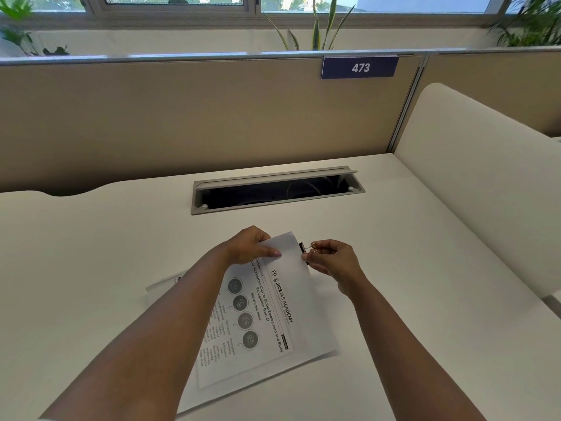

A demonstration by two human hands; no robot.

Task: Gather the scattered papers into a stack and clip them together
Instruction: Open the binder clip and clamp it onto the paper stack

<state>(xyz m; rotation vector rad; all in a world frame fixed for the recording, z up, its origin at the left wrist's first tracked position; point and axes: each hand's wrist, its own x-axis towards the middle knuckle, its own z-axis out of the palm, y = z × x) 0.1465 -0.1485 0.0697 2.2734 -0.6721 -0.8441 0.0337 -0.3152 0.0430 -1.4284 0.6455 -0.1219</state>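
White desk (91,268) in a beige cubicle, window plants up behind the partition and an open grey cable tray (277,189) set into the top. So the paper stack (258,314) lies on the desk right in front of the person, long axis running from near them away and slightly right, printed sheet on top. Left hand (252,246) grips the far end, thumb on top and fingers curled over the edge, lifting that end a bit. Right hand (331,259) is just to the right of that same far corner, pinching the thin wire loops of a small black binder clip (303,249), which looks to be touching the right edge of the sheets. Can't tell if the clip is actually seated over the edge yet. Another sheet (164,282) pokes out on the left under the forearm, so the stack may not be fully squared. Paper's matte and floppy, clip hard and springy.
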